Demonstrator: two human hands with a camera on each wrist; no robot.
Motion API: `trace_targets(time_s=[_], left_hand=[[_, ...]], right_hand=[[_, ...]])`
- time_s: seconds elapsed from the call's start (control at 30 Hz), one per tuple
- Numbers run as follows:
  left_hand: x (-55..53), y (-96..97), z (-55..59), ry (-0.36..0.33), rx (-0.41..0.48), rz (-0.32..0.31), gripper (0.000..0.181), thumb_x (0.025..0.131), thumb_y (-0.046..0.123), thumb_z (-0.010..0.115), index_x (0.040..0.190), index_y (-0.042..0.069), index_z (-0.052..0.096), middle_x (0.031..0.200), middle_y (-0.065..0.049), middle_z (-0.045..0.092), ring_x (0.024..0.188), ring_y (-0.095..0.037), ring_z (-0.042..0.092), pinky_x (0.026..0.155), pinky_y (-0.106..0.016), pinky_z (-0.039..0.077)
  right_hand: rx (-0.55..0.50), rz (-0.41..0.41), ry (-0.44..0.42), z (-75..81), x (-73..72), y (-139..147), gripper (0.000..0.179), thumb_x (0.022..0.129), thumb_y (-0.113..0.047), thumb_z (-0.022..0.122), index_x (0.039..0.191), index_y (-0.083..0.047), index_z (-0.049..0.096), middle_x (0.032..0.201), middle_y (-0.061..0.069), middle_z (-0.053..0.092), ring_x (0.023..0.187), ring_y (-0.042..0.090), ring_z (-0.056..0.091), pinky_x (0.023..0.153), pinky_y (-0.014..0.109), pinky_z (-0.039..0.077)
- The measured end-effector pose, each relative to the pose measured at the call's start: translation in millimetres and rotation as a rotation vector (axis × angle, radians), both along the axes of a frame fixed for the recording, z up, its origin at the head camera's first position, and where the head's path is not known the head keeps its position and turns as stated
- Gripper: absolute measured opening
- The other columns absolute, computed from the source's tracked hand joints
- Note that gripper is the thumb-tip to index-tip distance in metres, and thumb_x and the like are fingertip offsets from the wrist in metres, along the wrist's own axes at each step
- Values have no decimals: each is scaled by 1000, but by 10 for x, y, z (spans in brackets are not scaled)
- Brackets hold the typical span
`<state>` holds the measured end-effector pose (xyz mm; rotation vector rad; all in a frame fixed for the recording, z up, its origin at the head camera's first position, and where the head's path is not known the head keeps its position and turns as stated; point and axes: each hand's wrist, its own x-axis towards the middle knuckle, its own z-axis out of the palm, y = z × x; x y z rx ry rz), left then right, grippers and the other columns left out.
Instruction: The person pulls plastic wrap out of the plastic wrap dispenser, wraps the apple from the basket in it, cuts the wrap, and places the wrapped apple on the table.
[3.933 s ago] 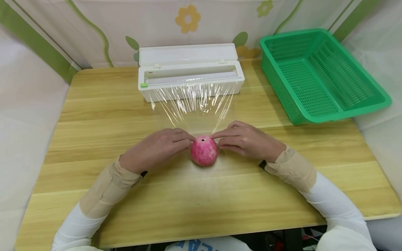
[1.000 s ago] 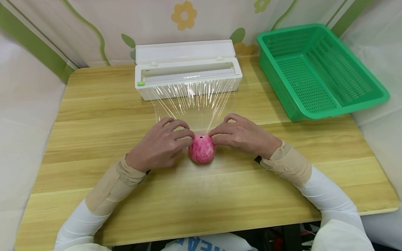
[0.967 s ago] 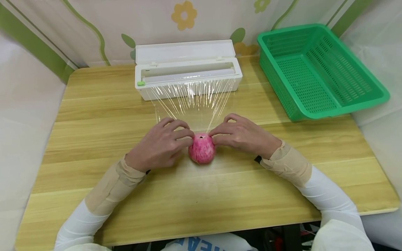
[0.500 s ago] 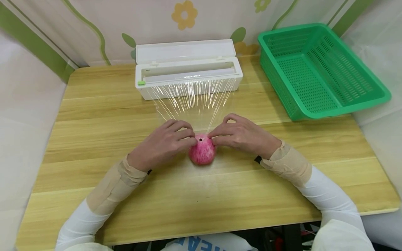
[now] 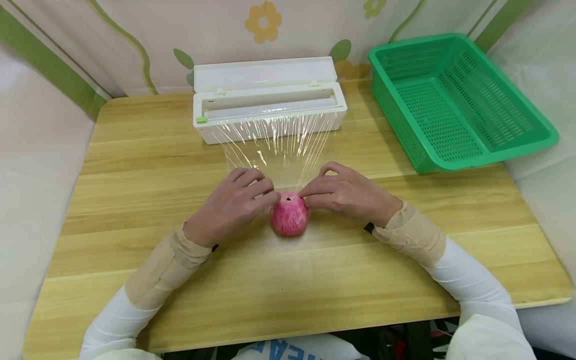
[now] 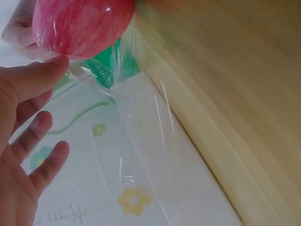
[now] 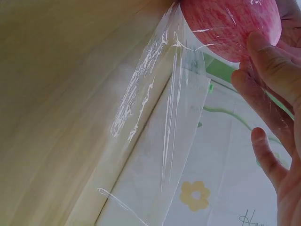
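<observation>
A pink-red apple sits on the wooden table between both hands, its small dark hollow facing up. Clear cling film runs from the white film box to the apple and, in the wrist views, clings round its skin. The left hand pinches film at the apple's upper left; in the left wrist view its thumb presses close to the skin while other fingers spread loosely. At the apple's upper right, thumb and forefinger of the right hand pinch the film, other fingers bent.
The film box stands at the table's back with its lid raised, a roll inside and a green slider on its front edge. A green slotted basket is at the back right. A flower-printed curtain hangs behind.
Both hands stay at the apple's upper sides. The left fingers have shifted slightly along the film since half a second ago. The apple has tilted a little, while the right hand has hardly moved.
</observation>
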<state>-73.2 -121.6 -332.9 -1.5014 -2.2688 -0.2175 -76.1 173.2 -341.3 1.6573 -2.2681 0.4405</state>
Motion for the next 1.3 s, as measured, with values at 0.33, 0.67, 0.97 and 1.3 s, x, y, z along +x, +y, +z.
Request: trace_targets(time_s=[0.33,0.67,0.97,1.3], left_hand=[[31,6,13,-46,-2,18,24,84,2,87,107,8,80,96,-1,78,90,-24,63,78,-33,50],[75,2,60,-133,0,23,20,90,13,85,109,7,82,99,-3,80,97,-26,68,84,-38,54],[79,-4,62,-130,-19,25,22,88,16,83,108,6,82,98,-4,79,96,-26,67,82,-39,52],[79,5,68,-118,-50,35,25,87,20,84,109,8,82,101,-5,74,98,-27,65,87,-42,54]], right_hand=[[21,-28,35,-4,5,9,30,84,-7,85,113,-12,80,114,0,80,98,19,69,82,34,51],[-50,-42,119,-26,22,-20,4,99,-13,72,100,-15,75,85,0,56,72,14,46,57,24,38],[36,-156,188,36,119,-50,14,91,-31,80,86,-19,74,68,-8,50,58,10,38,47,22,30],[57,-199,213,49,154,-67,16,90,-35,83,90,-20,77,69,-9,64,57,11,45,47,22,32]])
